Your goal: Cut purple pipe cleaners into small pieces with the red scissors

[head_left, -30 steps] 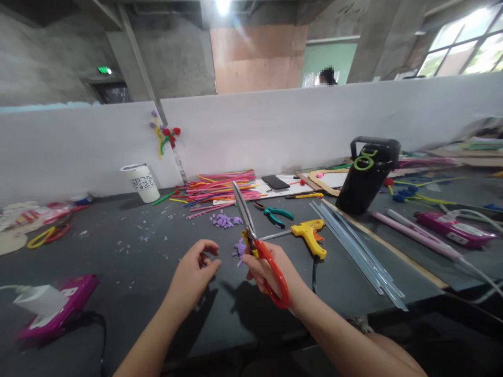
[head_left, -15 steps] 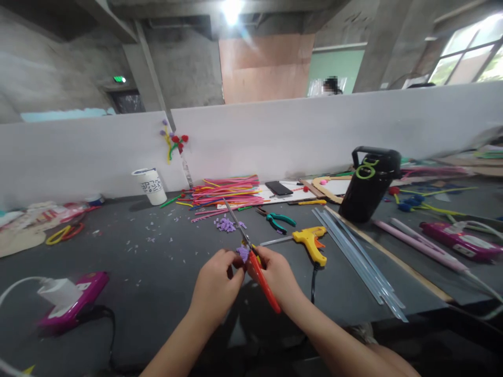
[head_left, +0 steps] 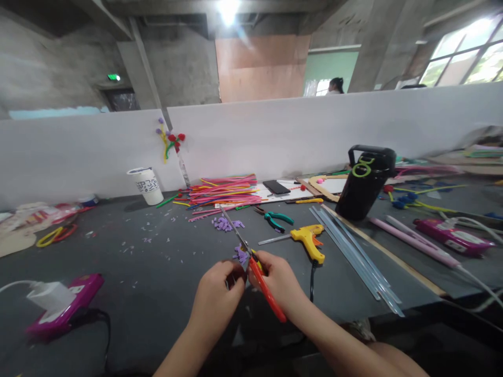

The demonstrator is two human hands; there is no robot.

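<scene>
Head view. A pair of red-handled scissors [head_left: 270,296] is held in the right hand [head_left: 277,277], with the blades pointed away from the wearer, over the tabletop [head_left: 157,309]. The left hand [head_left: 216,293] is placed just beside it, its fingers curled toward the thumb in a narrow gap; whether anything is pinched there cannot be told. A nearer heap of purple pieces [head_left: 240,255] is seen beyond the fingers, partly hidden by the scissors, and a farther heap of purple pieces [head_left: 223,224] is seen beside the blades. Pliers [head_left: 279,216] and a yellow glue gun [head_left: 308,241] are laid to the right, next to clear glue sticks [head_left: 353,256]. Coloured stems [head_left: 223,191] are bundled behind.

Judged risks: the left fingertips could be nicked if the blades were closed while turned toward them, so near are the two hands. The purple pieces could be scattered or mixed by a low sweep of the blades. The glue gun could be dragged if its cord [head_left: 312,283] were caught by the right forearm.
</scene>
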